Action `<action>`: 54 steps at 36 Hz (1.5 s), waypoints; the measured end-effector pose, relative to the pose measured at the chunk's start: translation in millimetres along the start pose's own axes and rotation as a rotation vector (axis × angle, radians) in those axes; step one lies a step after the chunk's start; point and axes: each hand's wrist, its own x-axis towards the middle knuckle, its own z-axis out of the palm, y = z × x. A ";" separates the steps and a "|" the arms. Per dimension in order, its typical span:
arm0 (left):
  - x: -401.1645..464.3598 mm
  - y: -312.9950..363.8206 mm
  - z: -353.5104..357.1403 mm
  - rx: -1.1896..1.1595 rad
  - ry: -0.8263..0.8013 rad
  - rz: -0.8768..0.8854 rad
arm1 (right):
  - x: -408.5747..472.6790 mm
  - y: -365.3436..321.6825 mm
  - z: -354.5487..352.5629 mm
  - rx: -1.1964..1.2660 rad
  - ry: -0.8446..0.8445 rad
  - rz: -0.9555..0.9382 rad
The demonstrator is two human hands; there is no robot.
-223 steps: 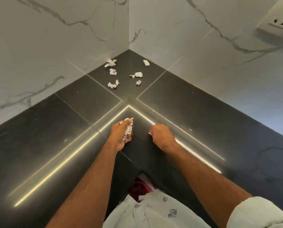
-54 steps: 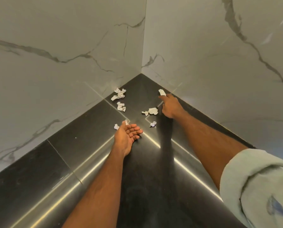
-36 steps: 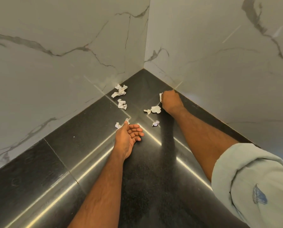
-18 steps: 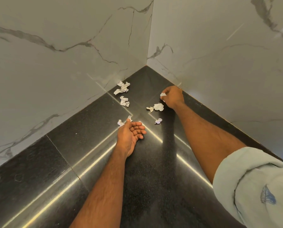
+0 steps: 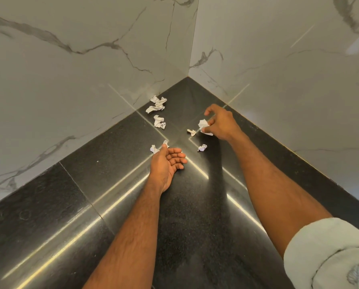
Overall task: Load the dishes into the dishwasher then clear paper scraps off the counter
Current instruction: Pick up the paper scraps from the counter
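Several crumpled white paper scraps lie on the black counter (image 5: 116, 155) near the wall corner. My right hand (image 5: 220, 124) pinches a paper scrap (image 5: 203, 123) between thumb and fingers, with another bit of paper showing under the palm. A small scrap (image 5: 192, 132) lies just left of it and another (image 5: 202, 147) in front. My left hand (image 5: 167, 161) rests palm up on the counter, fingers loosely curled, its thumb tip touching a scrap (image 5: 154, 148). Two more scraps, one (image 5: 159, 122) and one (image 5: 156, 104), sit by the left wall.
White marble walls (image 5: 91, 69) meet in a corner behind the scraps and close off the counter on the left and right. Bright light streaks reflect off the glossy counter. A rolled light sleeve (image 5: 328, 253) covers my right upper arm.
My right hand has picked up the far scrap by the right wall, drawn back towards me and now pinches the larger scrap. My left hand has stayed put, palm up.
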 end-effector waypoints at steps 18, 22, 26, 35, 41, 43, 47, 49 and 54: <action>-8.9 0.5 -1.4 -0.092 0.013 -0.035 | -20.8 -31.8 44.8 -0.502 -0.126 -0.081; -16.4 2.4 -10.2 -0.160 -0.004 -0.045 | -30.8 -33.3 45.2 -0.235 -0.141 -0.144; -16.2 8.4 -23.3 -0.185 0.010 -0.022 | -53.7 -60.3 56.0 -0.012 -0.316 -0.339; -18.6 30.1 -42.6 -0.100 0.072 0.033 | -70.4 -95.0 104.2 -0.309 -0.212 -0.597; -1.2 53.5 -71.7 -0.160 0.228 0.067 | -40.8 -126.3 97.5 -0.156 -0.454 -0.602; 4.9 54.3 -83.5 -0.162 0.251 0.098 | -19.0 -125.8 89.2 -0.111 -0.341 -0.510; 8.1 47.0 -88.5 -0.157 0.210 0.156 | 31.3 -115.9 77.9 -0.218 -0.141 -0.367; 7.1 44.6 -86.3 -0.129 0.202 0.161 | 53.7 -112.0 76.1 -0.304 -0.131 -0.317; 5.2 44.1 -84.3 -0.093 0.199 0.180 | 85.7 -111.7 82.8 -0.507 -0.263 -0.292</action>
